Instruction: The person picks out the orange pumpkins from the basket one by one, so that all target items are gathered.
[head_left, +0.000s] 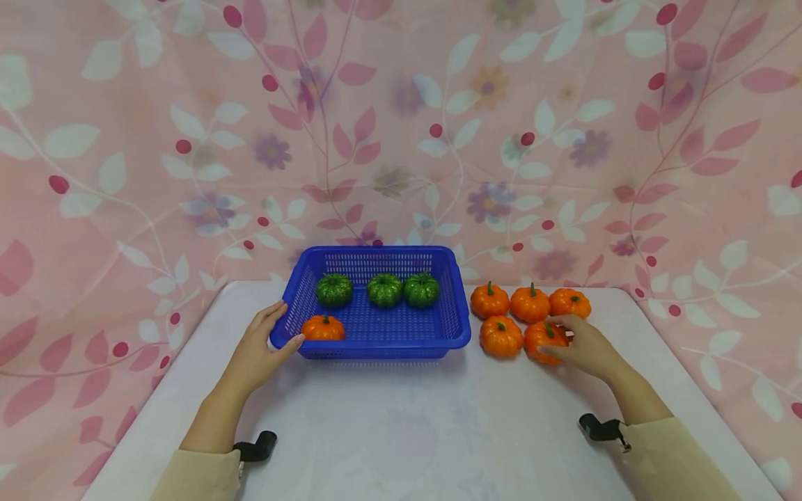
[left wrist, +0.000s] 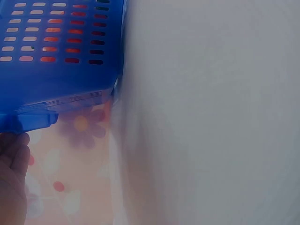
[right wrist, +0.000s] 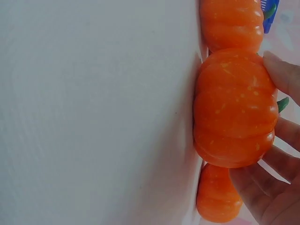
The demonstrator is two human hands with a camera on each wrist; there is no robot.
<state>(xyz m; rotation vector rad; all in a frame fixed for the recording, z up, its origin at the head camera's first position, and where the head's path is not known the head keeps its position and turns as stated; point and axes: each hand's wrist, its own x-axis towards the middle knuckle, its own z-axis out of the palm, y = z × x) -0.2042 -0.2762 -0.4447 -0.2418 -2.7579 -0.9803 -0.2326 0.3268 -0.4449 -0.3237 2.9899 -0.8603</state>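
A blue plastic basket (head_left: 376,344) stands on the table, with three green pumpkins (head_left: 385,290) along its back and one orange pumpkin (head_left: 323,328) at its front left. My left hand (head_left: 260,351) holds the basket's front left corner, thumb at the front rim and fingers along the left side. In the left wrist view, fingertips (left wrist: 22,139) meet the rim. To the right of the basket, my right hand (head_left: 583,346) grips the nearest right orange pumpkin (right wrist: 234,108), thumb on one side and fingers round the other. Its green stem points up between them.
Several more orange pumpkins (head_left: 530,305) sit close together in two rows right of the basket, crowding the gripped one. The white table (head_left: 401,424) ends just behind them at a pink floral curtain (head_left: 401,139). Small black devices (head_left: 601,427) are strapped at both wrists.
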